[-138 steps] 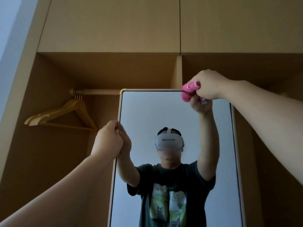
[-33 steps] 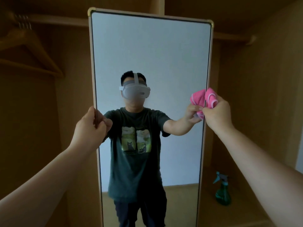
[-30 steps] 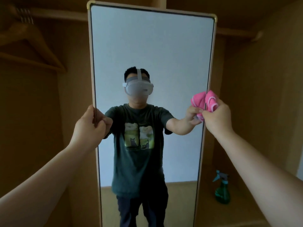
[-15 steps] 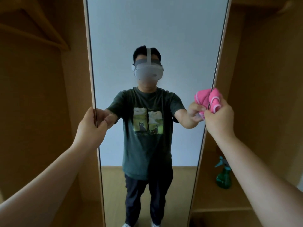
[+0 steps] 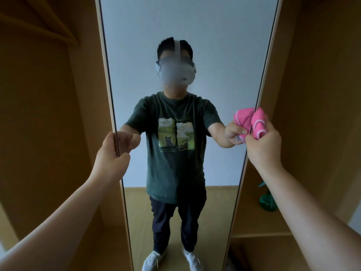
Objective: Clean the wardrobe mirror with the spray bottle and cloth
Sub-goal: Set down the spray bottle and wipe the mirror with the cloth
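While in right hand (image 5: 263, 149), cloth (image 5: 258, 123) (pink).

In the middle, upright inside the open light-brown wooden wardrobe (image 5: 48, 114), the tall rectangular thin-framed wardrobe mirror (image 5: 185, 26). At its left edge, about mid-height, the left hand (image 5: 111, 155), wrapped round the frame. At its right edge, at much the same height, the right hand (image 5: 263, 145), gripping the bunched pink terry cloth (image 5: 258, 122) against the frame. Right of the mirror, lower down and farther back, the green plastic spray bottle (image 5: 266, 200), upright on the wardrobe's low wooden shelf (image 5: 254, 222), partly behind the right forearm.
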